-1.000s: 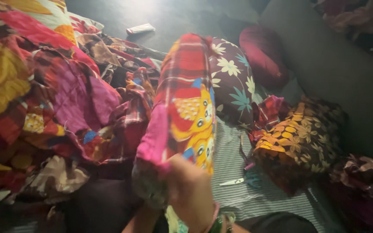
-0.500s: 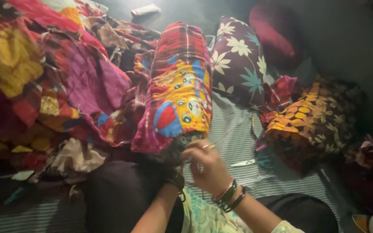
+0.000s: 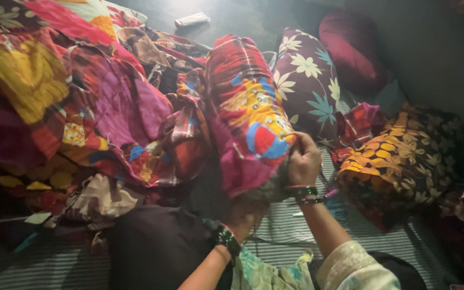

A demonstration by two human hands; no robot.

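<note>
Shifted since half a second ago: right hand (image 3: 303, 161) now up at the lower right edge of the stuffed patchwork bolster of red plaid and yellow cartoon print (image 3: 245, 110), fingers pinched on the cloth there, no longer low at the open end. Tipped a little rightward too, that bolster, blue and red patch turned toward the hand. Left hand (image 3: 243, 212) mostly hidden beneath the bolster's grey stuffed end, only wrist and dark bangles showing; grip impossible to tell. Bolster propped upright on the striped grey mat (image 3: 291, 236), leaning against the heap of bright mixed fabric scraps (image 3: 81, 107) at left. Loose grey filling visible at the bolster's bottom opening, packed inside the cover. Just behind, touching: dark purple cushion with cream and teal flowers (image 3: 304, 80); beyond, a plain maroon round cushion (image 3: 353, 51). At right, a brown cushion with orange leaf print (image 3: 393, 156). Far off on the dark floor, a small white packet (image 3: 191, 20). Scissors largely hidden behind the right forearm.
</note>
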